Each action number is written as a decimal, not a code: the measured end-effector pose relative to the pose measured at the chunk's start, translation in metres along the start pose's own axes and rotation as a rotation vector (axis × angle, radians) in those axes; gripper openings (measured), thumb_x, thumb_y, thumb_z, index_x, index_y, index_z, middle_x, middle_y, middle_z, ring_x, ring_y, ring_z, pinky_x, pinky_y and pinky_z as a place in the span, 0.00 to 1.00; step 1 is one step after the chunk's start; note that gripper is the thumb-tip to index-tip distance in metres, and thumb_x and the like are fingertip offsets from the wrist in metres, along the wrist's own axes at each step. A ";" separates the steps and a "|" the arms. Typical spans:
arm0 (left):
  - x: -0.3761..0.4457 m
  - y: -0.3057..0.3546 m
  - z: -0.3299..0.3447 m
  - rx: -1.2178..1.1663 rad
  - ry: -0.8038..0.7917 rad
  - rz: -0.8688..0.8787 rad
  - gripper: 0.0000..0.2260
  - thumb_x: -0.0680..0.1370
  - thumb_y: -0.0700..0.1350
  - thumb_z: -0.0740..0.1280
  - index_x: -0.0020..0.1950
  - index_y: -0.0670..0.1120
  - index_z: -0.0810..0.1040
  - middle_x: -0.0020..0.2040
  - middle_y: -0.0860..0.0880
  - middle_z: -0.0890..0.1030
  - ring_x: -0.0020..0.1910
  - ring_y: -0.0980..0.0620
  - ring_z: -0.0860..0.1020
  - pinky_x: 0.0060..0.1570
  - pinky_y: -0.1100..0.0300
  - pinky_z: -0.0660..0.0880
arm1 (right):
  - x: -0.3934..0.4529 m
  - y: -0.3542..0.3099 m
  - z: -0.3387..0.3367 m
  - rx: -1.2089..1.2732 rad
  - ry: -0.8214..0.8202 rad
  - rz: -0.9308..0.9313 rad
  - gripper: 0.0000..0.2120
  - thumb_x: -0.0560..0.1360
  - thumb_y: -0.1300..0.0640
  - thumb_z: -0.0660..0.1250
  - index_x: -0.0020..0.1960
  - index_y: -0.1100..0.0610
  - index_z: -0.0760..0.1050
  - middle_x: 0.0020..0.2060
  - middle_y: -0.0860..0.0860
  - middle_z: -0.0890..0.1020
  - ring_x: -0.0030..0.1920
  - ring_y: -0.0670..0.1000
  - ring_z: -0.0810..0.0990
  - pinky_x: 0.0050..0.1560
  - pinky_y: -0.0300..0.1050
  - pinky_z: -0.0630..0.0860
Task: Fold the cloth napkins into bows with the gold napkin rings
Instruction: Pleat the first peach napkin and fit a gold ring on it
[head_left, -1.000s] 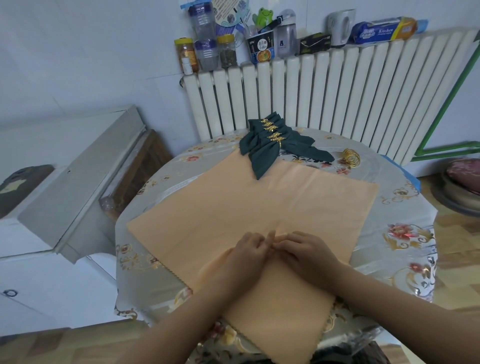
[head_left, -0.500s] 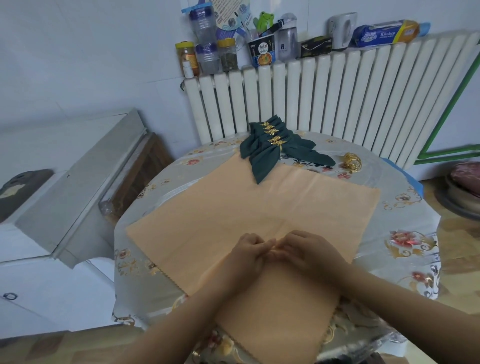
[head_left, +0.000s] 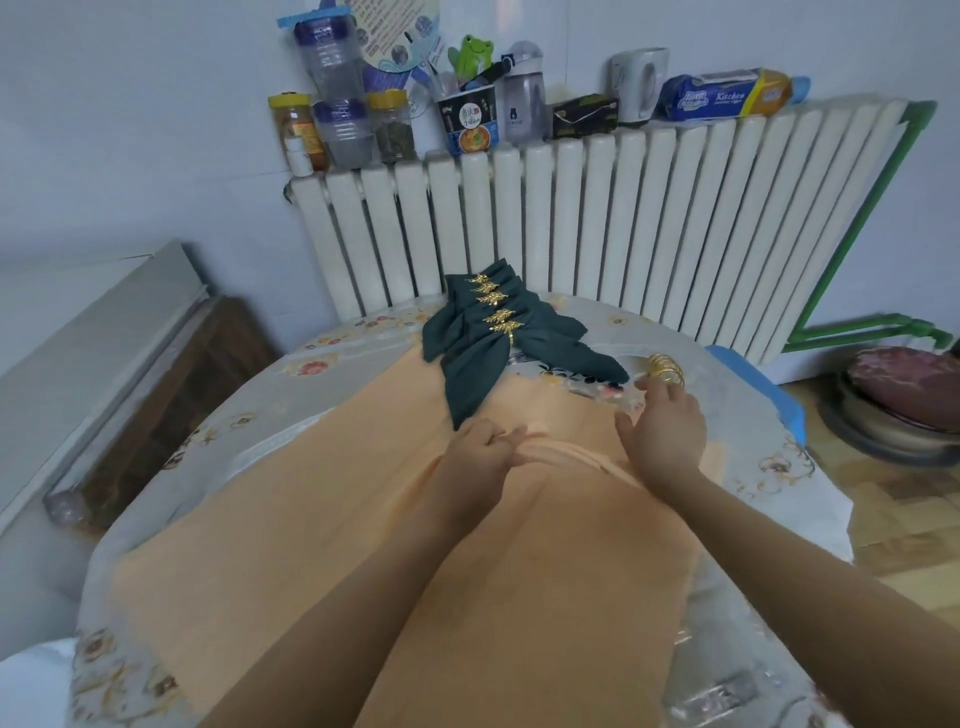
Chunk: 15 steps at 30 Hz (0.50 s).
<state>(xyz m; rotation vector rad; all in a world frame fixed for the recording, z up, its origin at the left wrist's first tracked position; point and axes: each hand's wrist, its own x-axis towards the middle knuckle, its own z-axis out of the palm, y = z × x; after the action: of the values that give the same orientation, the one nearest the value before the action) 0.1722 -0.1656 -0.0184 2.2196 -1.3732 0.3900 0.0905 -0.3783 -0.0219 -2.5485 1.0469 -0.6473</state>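
A large orange napkin (head_left: 291, 519) lies spread over the round table (head_left: 332, 364). My left hand (head_left: 480, 449) pinches a gathered fold at the napkin's middle. My right hand (head_left: 665, 434) is off the cloth, stretched to the right, its straight fingers reaching the small pile of gold napkin rings (head_left: 666, 368) at the table's far right. Its fingertips touch the pile's near side. Several dark green napkins (head_left: 485, 358), folded into bows and each held by a gold leaf ring, lie stacked at the far edge of the table, overlapping the orange napkin's far edge.
A white radiator (head_left: 597, 234) stands right behind the table, with jars, bottles, a cup and a kettle on top. A grey cabinet (head_left: 93, 364) is at the left. A stool with a red cushion (head_left: 904, 395) stands on the floor at the right.
The view has come closer and both hands have moved toward the far side. My right hand let go of the fold and reached right to the gold rings; my left hand still pinches the cloth.
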 end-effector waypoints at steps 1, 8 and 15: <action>0.018 -0.004 0.014 -0.011 0.018 -0.007 0.14 0.75 0.39 0.66 0.59 0.37 0.79 0.36 0.45 0.76 0.37 0.44 0.73 0.33 0.50 0.76 | 0.022 0.009 0.003 -0.027 0.012 0.062 0.21 0.74 0.53 0.66 0.65 0.58 0.69 0.61 0.58 0.73 0.60 0.59 0.70 0.58 0.52 0.68; 0.051 -0.033 0.056 -0.066 0.085 -0.023 0.16 0.76 0.41 0.64 0.63 0.42 0.78 0.37 0.49 0.76 0.40 0.53 0.69 0.35 0.59 0.72 | 0.079 0.035 0.026 -0.111 -0.033 0.295 0.30 0.75 0.44 0.64 0.67 0.63 0.63 0.64 0.62 0.69 0.63 0.62 0.67 0.62 0.54 0.63; 0.056 -0.040 0.070 -0.164 0.042 -0.094 0.18 0.80 0.52 0.56 0.64 0.46 0.77 0.42 0.55 0.73 0.45 0.62 0.65 0.46 0.68 0.65 | 0.093 0.044 0.042 -0.109 -0.037 0.326 0.26 0.77 0.45 0.62 0.67 0.62 0.66 0.63 0.61 0.70 0.63 0.61 0.66 0.60 0.55 0.65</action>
<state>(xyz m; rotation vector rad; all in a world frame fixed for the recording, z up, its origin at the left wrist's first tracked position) 0.2324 -0.2313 -0.0604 2.1203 -1.2289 0.2788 0.1451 -0.4707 -0.0501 -2.3863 1.4780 -0.4637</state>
